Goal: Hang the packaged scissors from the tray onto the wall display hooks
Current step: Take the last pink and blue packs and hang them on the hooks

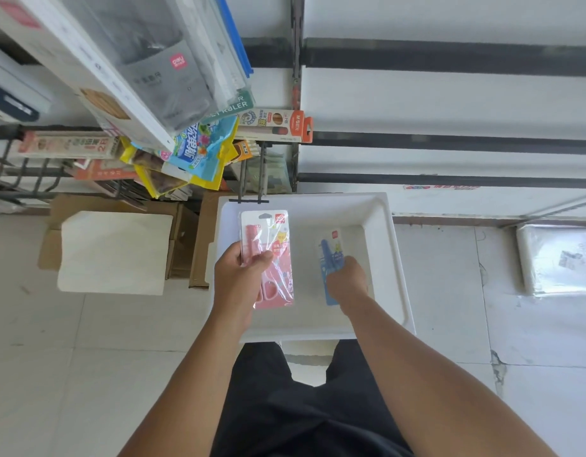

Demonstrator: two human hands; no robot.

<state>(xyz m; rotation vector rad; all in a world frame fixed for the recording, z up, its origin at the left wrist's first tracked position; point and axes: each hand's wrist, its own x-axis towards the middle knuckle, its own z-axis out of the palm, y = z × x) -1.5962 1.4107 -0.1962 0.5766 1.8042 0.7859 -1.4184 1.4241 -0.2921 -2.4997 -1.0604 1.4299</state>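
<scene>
A white tray (377,212) stands in front of me below the wall. My left hand (238,272) grips a pack of pink scissors (275,255) by its left edge and holds it over the tray's left half. My right hand (346,280) is down in the tray, closed on the lower part of a pack of blue scissors (331,255) that rests on the tray floor. A bare double-prong display hook (252,179) sticks out from the wall just above the tray's far left corner.
Hanging stationery packs (199,150) crowd the hooks at upper left. White slatwall with dark grooves (449,140) fills the right. Cardboard boxes with a white sheet (113,252) sit on the floor at left, and a wrapped white pack (561,258) lies at right.
</scene>
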